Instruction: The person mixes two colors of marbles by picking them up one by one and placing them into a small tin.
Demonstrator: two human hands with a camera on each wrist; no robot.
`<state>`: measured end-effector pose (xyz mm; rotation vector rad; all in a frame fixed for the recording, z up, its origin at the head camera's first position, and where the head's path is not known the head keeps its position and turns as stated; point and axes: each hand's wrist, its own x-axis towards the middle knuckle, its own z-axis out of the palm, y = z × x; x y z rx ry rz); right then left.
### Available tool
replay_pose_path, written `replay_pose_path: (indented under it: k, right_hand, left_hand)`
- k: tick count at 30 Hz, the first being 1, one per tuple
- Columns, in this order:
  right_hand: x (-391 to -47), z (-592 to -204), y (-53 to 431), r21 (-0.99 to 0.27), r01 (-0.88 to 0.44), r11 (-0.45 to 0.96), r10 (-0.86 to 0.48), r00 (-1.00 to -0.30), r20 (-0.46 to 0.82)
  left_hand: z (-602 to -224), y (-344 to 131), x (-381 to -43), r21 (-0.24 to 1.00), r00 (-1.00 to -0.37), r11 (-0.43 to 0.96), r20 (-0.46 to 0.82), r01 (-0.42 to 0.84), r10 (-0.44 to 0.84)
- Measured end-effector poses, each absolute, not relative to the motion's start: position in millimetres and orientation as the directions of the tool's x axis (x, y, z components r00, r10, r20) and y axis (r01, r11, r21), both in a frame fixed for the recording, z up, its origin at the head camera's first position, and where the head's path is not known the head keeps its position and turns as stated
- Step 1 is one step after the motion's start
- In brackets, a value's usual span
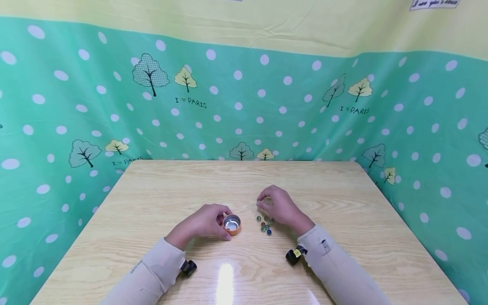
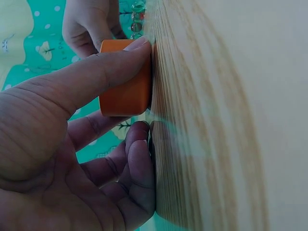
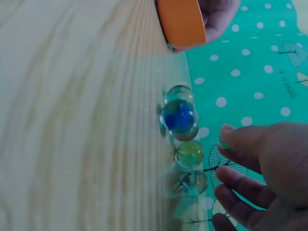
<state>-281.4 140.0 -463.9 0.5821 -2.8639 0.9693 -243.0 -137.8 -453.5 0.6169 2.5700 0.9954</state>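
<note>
My left hand (image 1: 207, 222) grips a small round orange tin (image 1: 235, 231) with a silvery inside, thumb on the near side and fingers on the far side. The tin (image 2: 122, 96) stands upright on the table, its mouth facing up. To the right of it lies a loose group of several glass marbles (image 1: 263, 228), among them a blue one (image 3: 179, 116) and a yellow-green one (image 3: 189, 154). Just above the table, beyond the group, my right hand (image 1: 280, 206) pinches a greenish marble (image 3: 222, 143) between thumb and forefinger. The thumb covers most of that marble.
A pale wood-grain table (image 1: 171, 182) spreads under both hands. Behind and at both sides hangs a green cloth (image 1: 236, 114) with white dots and printed trees. Each sleeve carries a small black wrist camera, the left one (image 1: 188, 267) and the right one (image 1: 293, 256).
</note>
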Motion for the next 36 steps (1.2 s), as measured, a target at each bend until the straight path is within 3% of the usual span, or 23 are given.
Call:
replay_pose_path:
  k: [36]
  right_hand:
    - [-255.4, -446.2, 113.0, -0.549, -0.486, 0.680, -0.422, -0.872, 0.249]
  left_hand:
    - [-454.7, -139.7, -244.5, 0.670, -0.850, 0.676, -0.127, 0.306, 0.511]
